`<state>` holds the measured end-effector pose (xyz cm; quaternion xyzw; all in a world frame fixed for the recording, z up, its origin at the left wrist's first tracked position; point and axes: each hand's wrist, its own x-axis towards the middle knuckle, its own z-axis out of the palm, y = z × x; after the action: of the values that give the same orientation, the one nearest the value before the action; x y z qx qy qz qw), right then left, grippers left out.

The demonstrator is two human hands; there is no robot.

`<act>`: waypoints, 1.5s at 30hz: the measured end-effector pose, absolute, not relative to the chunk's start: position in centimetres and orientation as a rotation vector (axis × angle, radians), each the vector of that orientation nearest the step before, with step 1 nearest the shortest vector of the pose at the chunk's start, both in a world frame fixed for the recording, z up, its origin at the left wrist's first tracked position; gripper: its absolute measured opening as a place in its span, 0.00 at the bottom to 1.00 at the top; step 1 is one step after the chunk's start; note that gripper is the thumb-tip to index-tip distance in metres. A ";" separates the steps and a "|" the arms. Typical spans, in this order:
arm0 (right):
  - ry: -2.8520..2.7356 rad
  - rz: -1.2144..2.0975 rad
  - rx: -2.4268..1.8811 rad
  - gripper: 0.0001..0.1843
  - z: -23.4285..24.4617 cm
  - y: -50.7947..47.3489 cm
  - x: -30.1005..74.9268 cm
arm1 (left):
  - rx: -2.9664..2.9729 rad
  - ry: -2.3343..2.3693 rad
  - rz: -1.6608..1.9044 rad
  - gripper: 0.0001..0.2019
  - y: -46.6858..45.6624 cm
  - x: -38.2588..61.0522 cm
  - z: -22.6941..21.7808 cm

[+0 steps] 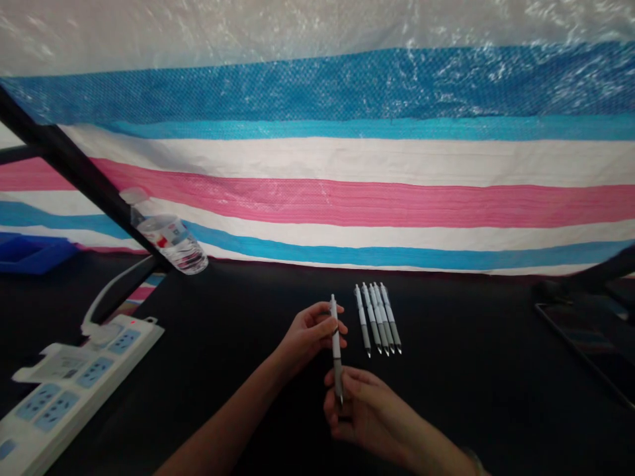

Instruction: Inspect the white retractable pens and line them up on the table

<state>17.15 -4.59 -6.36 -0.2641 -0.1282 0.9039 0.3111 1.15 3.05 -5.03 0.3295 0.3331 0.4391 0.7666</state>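
Observation:
A white and grey pen (pixel 336 347) is held upright over the black tabletop (pixel 471 377). My left hand (pixel 307 334) pinches its upper white barrel with thumb and fingers. My right hand (pixel 362 410) is closed round the grey tip end below. Just to the right lies a row of several matching pens (pixel 378 318), side by side, tips pointing toward me.
A white power strip (pixel 64 383) with blue sockets lies at the left, its cable running back. A plastic water bottle (pixel 169 239) leans against a black bar. A blue tray (pixel 30 254) sits far left. A dark tablet (pixel 590 344) lies at the right. A striped tarp (pixel 347 198) hangs behind.

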 end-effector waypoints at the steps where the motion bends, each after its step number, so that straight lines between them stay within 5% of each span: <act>1: -0.343 2.396 -0.696 0.20 -6.4 -4.6 17.2 | 0.719 0.724 0.953 0.21 3.0 1.2 -5.0; 45: -0.656 2.475 -0.673 0.22 -7.7 -5.0 17.6 | 0.566 0.756 1.179 0.23 4.0 0.7 -5.0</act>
<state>17.64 -5.04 -7.70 -0.2464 -0.2404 0.9065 0.2444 0.73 3.97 -4.97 0.2570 0.3430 0.5351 0.7280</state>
